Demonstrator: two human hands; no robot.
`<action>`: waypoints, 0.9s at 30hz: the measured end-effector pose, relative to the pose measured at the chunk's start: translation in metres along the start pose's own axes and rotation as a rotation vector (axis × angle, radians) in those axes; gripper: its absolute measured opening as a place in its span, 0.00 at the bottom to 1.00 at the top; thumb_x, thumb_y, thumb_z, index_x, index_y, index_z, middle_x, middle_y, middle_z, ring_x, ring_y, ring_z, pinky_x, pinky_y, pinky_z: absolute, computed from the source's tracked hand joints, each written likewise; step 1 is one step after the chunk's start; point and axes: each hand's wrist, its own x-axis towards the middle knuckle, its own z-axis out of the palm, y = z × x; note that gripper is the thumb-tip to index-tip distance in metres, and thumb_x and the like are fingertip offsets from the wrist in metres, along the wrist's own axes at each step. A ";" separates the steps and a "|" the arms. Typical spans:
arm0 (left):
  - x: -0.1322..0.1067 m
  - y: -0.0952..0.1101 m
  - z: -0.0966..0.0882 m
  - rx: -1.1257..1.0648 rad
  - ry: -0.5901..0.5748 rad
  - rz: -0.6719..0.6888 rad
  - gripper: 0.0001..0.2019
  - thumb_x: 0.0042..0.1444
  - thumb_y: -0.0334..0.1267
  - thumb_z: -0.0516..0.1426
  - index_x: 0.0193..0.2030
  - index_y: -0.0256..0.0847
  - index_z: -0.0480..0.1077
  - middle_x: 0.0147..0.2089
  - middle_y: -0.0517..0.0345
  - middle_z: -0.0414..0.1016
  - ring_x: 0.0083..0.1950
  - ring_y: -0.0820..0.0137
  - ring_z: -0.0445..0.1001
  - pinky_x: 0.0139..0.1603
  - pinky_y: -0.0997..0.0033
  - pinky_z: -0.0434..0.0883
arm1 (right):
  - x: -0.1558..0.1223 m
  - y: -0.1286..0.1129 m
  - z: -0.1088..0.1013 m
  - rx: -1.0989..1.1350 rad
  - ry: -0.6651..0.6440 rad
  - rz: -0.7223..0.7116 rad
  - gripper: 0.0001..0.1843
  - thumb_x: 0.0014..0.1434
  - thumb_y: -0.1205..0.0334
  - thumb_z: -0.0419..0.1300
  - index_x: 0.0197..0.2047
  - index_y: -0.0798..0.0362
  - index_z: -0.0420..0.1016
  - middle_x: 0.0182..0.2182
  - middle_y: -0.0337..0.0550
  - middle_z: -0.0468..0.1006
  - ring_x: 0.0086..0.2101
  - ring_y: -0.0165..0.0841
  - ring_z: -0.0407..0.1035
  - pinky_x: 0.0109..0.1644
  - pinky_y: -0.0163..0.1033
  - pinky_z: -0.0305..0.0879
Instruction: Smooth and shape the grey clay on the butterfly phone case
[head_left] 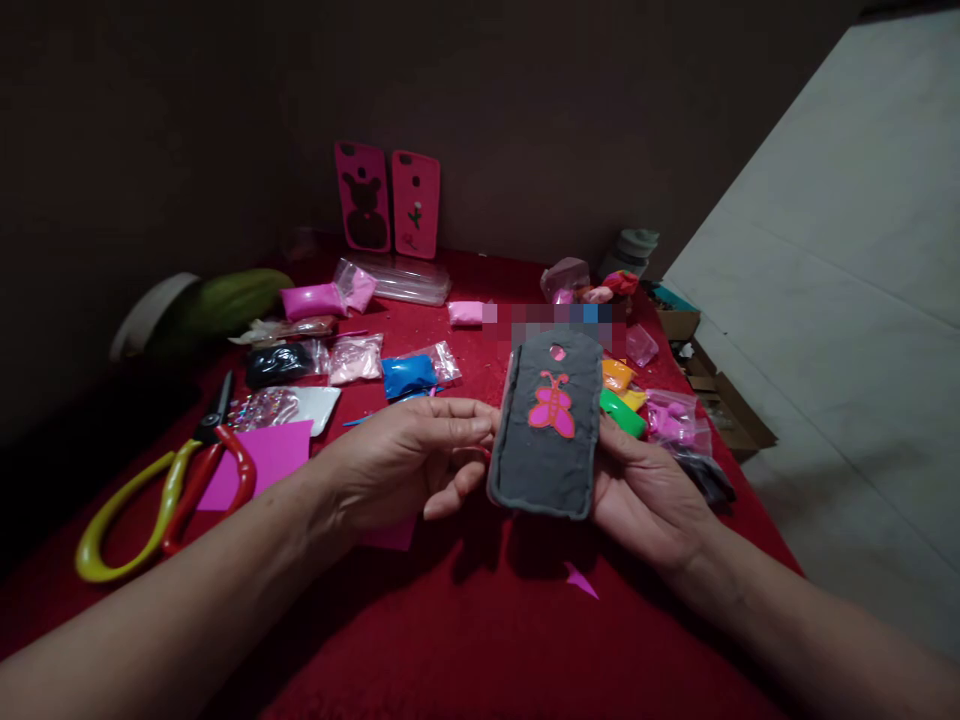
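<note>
A phone case (541,470) covered in dark grey clay is held up over the table, tilted toward me. It carries a pink butterfly with an orange-red outline (553,408), below a small round hole. My right hand (652,490) grips the case along its right edge, the fingers hidden behind it. At the left edge, my left hand (420,455) brings thumb and forefinger together on the rim, with the other fingers curled beneath.
Scissors (202,450) with yellow and red handles lie at left over a pink sheet (277,455). Bagged clay, such as a blue pack (409,376), is scattered behind. Two pink phone cases (416,205) lean on the wall. A pink scrap (581,580) lies in front.
</note>
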 end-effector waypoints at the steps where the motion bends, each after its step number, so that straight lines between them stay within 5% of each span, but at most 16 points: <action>1: 0.000 0.000 0.000 0.001 -0.003 -0.008 0.06 0.57 0.31 0.57 0.39 0.30 0.74 0.29 0.52 0.73 0.19 0.79 0.65 0.12 0.84 0.63 | 0.000 0.000 0.001 0.004 0.027 0.002 0.16 0.64 0.68 0.53 0.54 0.51 0.71 0.46 0.45 0.81 0.47 0.35 0.76 0.60 0.50 0.65; 7: 0.000 -0.002 0.001 -0.005 0.004 -0.037 0.04 0.57 0.30 0.57 0.35 0.31 0.73 0.28 0.53 0.73 0.19 0.80 0.65 0.13 0.86 0.64 | 0.000 -0.001 0.010 0.017 0.182 -0.009 0.14 0.65 0.70 0.52 0.51 0.53 0.74 0.40 0.44 0.82 0.41 0.34 0.77 0.58 0.50 0.66; 27: 0.001 -0.001 0.000 0.002 0.016 0.010 0.03 0.53 0.31 0.62 0.32 0.33 0.72 0.24 0.59 0.70 0.18 0.82 0.61 0.13 0.87 0.61 | 0.001 0.000 0.003 0.017 0.085 -0.011 0.12 0.63 0.69 0.54 0.47 0.52 0.75 0.40 0.42 0.82 0.42 0.34 0.77 0.58 0.50 0.67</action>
